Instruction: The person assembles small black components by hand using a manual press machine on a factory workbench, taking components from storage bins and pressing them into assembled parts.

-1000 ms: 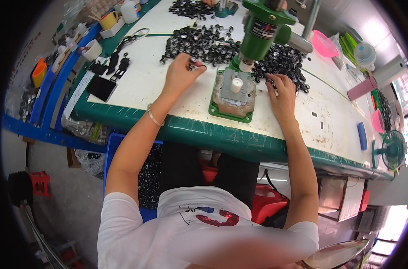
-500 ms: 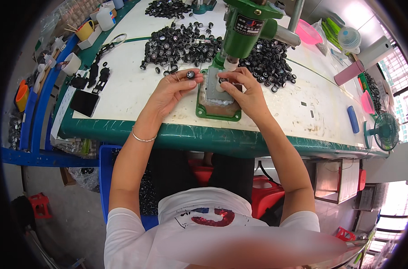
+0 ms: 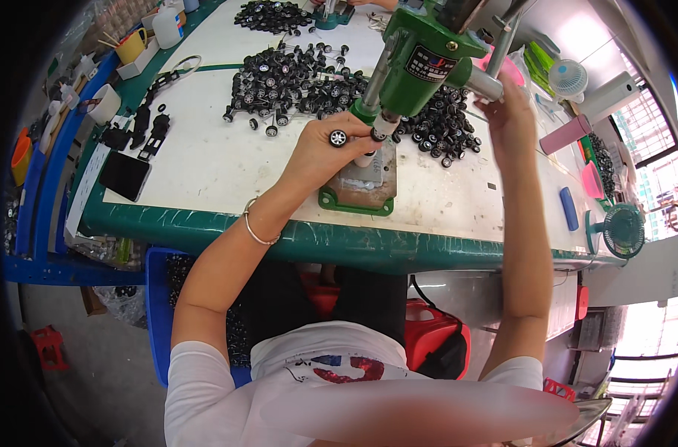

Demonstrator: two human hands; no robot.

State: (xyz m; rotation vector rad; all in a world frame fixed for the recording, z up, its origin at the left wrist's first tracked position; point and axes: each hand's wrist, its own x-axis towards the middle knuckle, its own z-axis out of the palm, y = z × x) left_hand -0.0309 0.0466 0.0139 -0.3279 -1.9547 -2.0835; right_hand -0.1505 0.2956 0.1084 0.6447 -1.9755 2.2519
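A green hand press (image 3: pixel 428 52) stands on its green base plate (image 3: pixel 354 201) at the table's near edge. My left hand (image 3: pixel 328 149) holds a small black toy wheel on an axle (image 3: pixel 339 138) right beside the press's ram tip (image 3: pixel 380 130). My right hand (image 3: pixel 510 112) is raised and grips the press's grey lever (image 3: pixel 495 82). A big heap of small black wheels (image 3: pixel 302 78) lies on the white tabletop behind the press, and more wheels (image 3: pixel 443 127) lie to its right.
A black phone (image 3: pixel 125 175) and black plastic parts (image 3: pixel 149 127) lie at the left. Cups and a bottle (image 3: pixel 168 26) stand far left. A small green fan (image 3: pixel 622 231), a blue bar (image 3: pixel 568 208) and pink containers (image 3: pixel 566 134) are at the right. A blue crate (image 3: pixel 160 313) sits under the table.
My right hand left the press base and rose to the lever. My left hand moved the wheel piece up to the ram tip. The view has shifted closer.
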